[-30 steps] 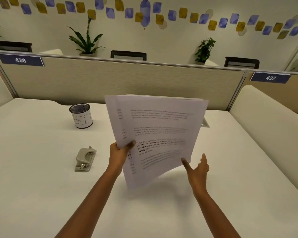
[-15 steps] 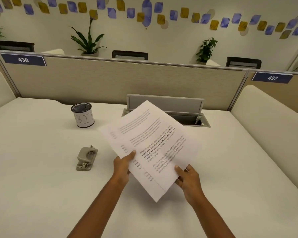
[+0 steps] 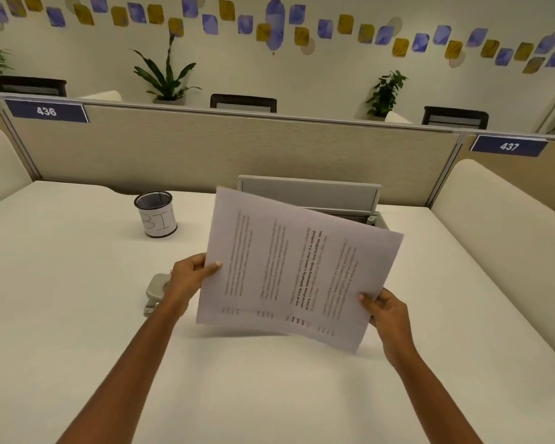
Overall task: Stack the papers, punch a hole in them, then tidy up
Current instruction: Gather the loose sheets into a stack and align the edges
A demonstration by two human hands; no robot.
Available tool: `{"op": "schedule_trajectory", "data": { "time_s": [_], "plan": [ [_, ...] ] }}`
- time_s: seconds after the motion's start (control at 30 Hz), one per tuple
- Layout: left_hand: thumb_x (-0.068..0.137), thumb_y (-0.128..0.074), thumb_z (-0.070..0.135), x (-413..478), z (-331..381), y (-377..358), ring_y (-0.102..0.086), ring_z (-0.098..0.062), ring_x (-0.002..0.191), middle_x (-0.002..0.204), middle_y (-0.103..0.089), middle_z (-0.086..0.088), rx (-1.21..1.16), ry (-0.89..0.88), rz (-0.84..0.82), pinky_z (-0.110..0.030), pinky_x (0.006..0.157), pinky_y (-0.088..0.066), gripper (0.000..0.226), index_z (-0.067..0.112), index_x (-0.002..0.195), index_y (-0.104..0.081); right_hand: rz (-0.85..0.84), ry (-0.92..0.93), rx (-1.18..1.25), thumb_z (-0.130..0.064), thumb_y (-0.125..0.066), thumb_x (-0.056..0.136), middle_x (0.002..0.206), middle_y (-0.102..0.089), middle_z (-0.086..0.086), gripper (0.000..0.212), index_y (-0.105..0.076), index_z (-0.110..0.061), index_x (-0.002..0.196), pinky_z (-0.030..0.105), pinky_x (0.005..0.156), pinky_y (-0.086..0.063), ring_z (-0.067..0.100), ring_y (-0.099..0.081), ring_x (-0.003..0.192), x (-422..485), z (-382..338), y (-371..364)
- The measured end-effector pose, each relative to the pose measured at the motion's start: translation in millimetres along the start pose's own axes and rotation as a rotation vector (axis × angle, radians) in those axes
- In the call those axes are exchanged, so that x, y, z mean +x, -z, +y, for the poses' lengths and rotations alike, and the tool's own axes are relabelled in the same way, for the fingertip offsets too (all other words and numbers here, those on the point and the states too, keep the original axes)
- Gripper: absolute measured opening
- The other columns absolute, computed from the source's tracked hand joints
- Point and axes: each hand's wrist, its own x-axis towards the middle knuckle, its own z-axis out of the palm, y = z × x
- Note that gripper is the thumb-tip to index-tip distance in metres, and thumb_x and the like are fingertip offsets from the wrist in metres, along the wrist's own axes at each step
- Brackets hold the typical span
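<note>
Open-plan office, white desk point(image 3: 77, 315) behind a beige partition point(image 3: 237, 149), numbered plates 436 point(image 3: 46, 111) and 437 point(image 3: 508, 146), chair backs point(image 3: 243, 103) beyond, potted plants point(image 3: 165, 75).

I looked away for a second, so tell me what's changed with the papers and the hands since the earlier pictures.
The papers were turned from upright to sideways, so the text lines now run up and down. The right hand, open and off the sheets a second ago, now grips their right edge; the left hand kept its hold on the left edge. The hole punch and mesh cup stayed put on the desk.
</note>
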Motion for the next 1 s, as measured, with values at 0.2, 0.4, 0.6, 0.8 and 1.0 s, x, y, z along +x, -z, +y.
{"op": "schedule_trajectory", "data": {
  "time_s": [0.2, 0.4, 0.6, 0.8, 1.0],
  "plan": [
    [0.082, -0.063, 0.009, -3.1, 11.9, -9.2, -0.069, -0.001, 0.063, 0.086, -0.068, 0.003, -0.106, -0.149, 0.017, -0.011, 0.052, -0.054, 0.021, 0.016, 0.101, -0.063, -0.005, 0.120, -0.004, -0.005, -0.055, 0.087, 0.090, -0.068, -0.008, 0.021, -0.063, -0.022, 0.095, 0.011, 0.061, -0.056, 0.010, -0.065, 0.082, 2.7, -9.0, -10.3],
    [0.082, -0.062, 0.011, -7.1, 9.5, -12.8, -0.063, -0.010, 0.072, 0.085, -0.065, 0.005, -0.069, -0.150, 0.042, -0.008, 0.048, -0.051, 0.016, 0.014, 0.098, -0.061, -0.011, 0.096, -0.098, -0.007, -0.055, 0.088, 0.102, -0.063, -0.001, 0.026, -0.056, -0.017, 0.112, 0.023, 0.070, -0.051, 0.019, -0.062, 0.085, 2.1, -6.4, -9.1],
    [0.083, -0.061, 0.011, -7.9, 14.6, -13.7, -0.062, -0.014, 0.073, 0.094, -0.064, 0.004, -0.062, -0.206, 0.076, -0.018, 0.056, -0.052, 0.013, 0.016, 0.096, -0.059, 0.024, 0.125, -0.078, -0.006, -0.053, 0.089, 0.103, -0.063, 0.002, 0.021, -0.056, -0.019, 0.105, 0.027, 0.074, -0.049, 0.023, -0.061, 0.088, 0.9, -11.3, -10.5],
    [0.081, -0.064, 0.010, -10.0, 0.8, -9.4, -0.061, -0.016, 0.080, 0.101, -0.063, 0.000, -0.052, -0.109, 0.013, -0.021, 0.063, -0.049, 0.023, 0.017, 0.103, -0.057, -0.041, 0.004, -0.086, -0.004, -0.054, 0.089, 0.110, -0.062, 0.006, 0.026, -0.052, -0.017, 0.111, 0.026, 0.080, -0.049, 0.025, -0.060, 0.097, 0.8, -0.4, -7.2],
    [0.085, -0.058, 0.007, -18.4, -28.1, -8.0, -0.062, -0.017, 0.082, 0.107, -0.063, -0.010, -0.068, -0.034, -0.013, -0.020, 0.064, -0.050, 0.022, 0.008, 0.107, -0.059, -0.016, -0.145, -0.271, -0.008, -0.056, 0.089, 0.119, -0.063, 0.013, 0.022, -0.058, -0.011, 0.110, 0.031, 0.081, -0.042, 0.024, -0.057, 0.098, -3.2, 29.9, -0.8]
  ]
}}
